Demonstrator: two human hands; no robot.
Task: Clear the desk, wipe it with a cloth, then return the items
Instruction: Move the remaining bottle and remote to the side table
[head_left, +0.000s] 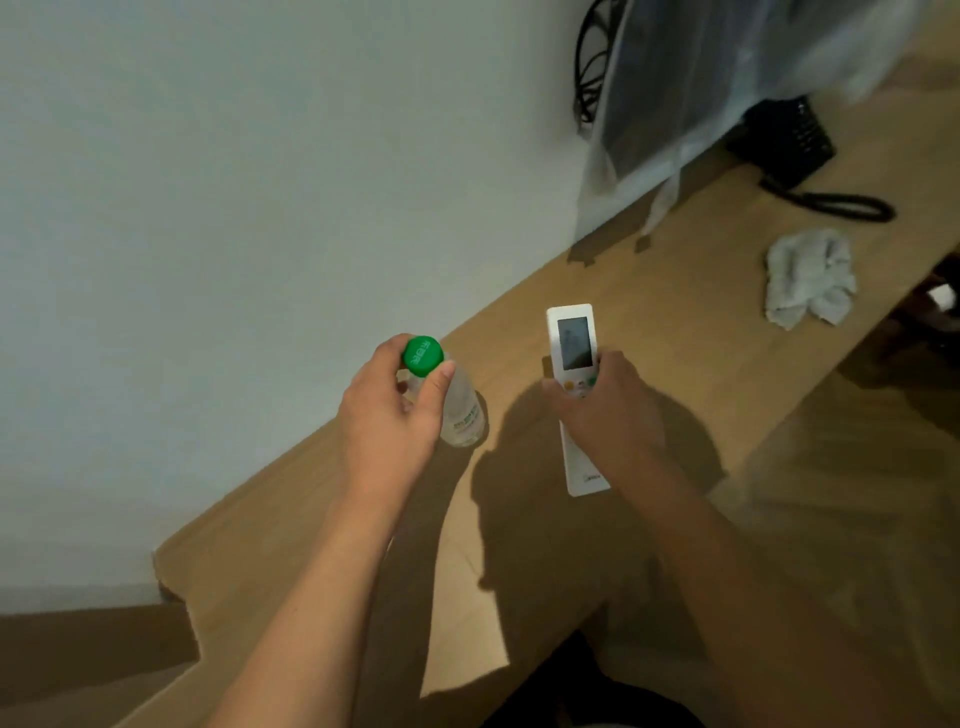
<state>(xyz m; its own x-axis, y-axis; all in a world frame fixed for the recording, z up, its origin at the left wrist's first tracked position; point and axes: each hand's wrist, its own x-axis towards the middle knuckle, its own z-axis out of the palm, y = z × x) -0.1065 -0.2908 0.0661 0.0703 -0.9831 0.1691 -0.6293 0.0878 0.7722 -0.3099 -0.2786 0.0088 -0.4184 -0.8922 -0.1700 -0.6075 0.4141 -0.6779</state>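
A clear plastic bottle (464, 410) with a green cap stands on the wooden desk (649, 291), close to the wall. My left hand (395, 410) grips it at the neck, thumb and fingers curled just under the cap. A long white remote control (574, 343) with a grey screen is in my right hand (610, 415), which grips it around the middle, over the desk. A crumpled white cloth (810, 278) lies on the desk to the far right, apart from both hands.
A black corded telephone (789, 137) sits at the back right of the desk. A monitor wrapped in clear plastic (691, 88) stands against the wall, with black cables behind it. The desk's front edge runs diagonally; wood floor lies to the right.
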